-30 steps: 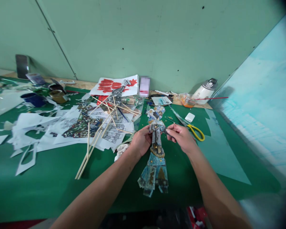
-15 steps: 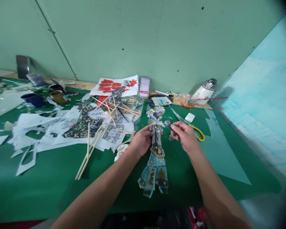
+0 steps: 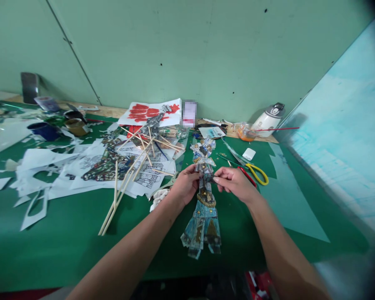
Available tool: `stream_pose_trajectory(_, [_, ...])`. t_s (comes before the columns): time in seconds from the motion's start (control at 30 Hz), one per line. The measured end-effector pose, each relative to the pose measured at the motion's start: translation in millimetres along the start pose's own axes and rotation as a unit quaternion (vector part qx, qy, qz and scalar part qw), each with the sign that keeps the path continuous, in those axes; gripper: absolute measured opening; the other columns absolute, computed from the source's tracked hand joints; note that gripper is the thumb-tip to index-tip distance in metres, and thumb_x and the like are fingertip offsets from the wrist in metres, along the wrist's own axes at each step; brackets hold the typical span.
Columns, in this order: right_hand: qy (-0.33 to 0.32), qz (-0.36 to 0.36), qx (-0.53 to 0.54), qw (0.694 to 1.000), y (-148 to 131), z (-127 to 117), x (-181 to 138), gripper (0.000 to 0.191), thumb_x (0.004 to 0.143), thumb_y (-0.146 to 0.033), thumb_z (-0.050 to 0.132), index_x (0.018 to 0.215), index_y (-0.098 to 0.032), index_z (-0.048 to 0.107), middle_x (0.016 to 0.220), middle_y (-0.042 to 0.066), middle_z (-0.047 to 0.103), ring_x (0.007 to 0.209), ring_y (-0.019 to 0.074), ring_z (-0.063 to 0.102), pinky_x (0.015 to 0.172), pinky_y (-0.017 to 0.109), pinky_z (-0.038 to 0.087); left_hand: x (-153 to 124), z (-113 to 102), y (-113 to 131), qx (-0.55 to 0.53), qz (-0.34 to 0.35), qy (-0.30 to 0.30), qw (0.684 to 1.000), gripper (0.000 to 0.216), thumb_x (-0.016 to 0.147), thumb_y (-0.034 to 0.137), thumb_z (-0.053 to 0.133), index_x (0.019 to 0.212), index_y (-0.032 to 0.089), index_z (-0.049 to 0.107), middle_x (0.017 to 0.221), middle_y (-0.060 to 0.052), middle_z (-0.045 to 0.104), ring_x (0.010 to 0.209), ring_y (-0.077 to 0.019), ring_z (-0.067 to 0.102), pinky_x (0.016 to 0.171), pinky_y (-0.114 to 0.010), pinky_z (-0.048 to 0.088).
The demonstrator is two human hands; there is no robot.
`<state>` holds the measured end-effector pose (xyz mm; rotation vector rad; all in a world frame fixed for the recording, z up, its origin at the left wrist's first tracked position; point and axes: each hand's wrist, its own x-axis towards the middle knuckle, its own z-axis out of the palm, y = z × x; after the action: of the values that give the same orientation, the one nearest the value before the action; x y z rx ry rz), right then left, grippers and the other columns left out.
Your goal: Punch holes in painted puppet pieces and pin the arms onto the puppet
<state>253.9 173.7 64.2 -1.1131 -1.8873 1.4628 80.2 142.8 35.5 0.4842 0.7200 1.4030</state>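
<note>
A flat, jointed shadow puppet (image 3: 203, 212), painted blue, brown and grey with gold-coloured fasteners, lies lengthwise on the green table (image 3: 243, 246). Its upper body is pinched at the left edge between the thumb and fingers of my left hand (image 3: 185, 183). My right hand (image 3: 233, 181) is closed on a small dark painted puppet piece (image 3: 208, 176), which overlaps the puppet's chest. Whether the piece is fastened there I cannot tell. Just beyond my right hand lie red-handled scissors (image 3: 247, 176) and yellow-handled scissors (image 3: 258, 173), partly overlapping.
Wooden sticks (image 3: 125, 187) lie across printed drawings (image 3: 148, 179) and cut paper (image 3: 62, 183) on the left. Paint cups (image 3: 76, 127) stand farther back. Clear sheet (image 3: 293, 204) covers part of the right side. A white bottle-like container (image 3: 268, 118) stands near the wall.
My right hand has moved left, bringing the small piece from beside the puppet onto its chest. The red scissor handle has come into view. My left hand keeps its grip.
</note>
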Motion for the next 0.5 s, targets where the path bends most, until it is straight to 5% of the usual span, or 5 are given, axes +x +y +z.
stream_pose_trajectory(0.5, [0.059,0.03,0.059,0.996,3.9,-2.8,3.3,0.022,0.078,-0.039,0.063,0.081,-0.017,0.057,0.051,-0.003,0.059,0.04,0.0066,0.039,0.04,0.021,0.025,0.3,-2.1,-1.9,0.0,0.015,0.004,1.0,0.022,0.064,0.001,0.066,0.081,0.014,0.062,0.076,-0.001,0.064,0.068,-0.0107,0.06,0.068,-0.023,0.046])
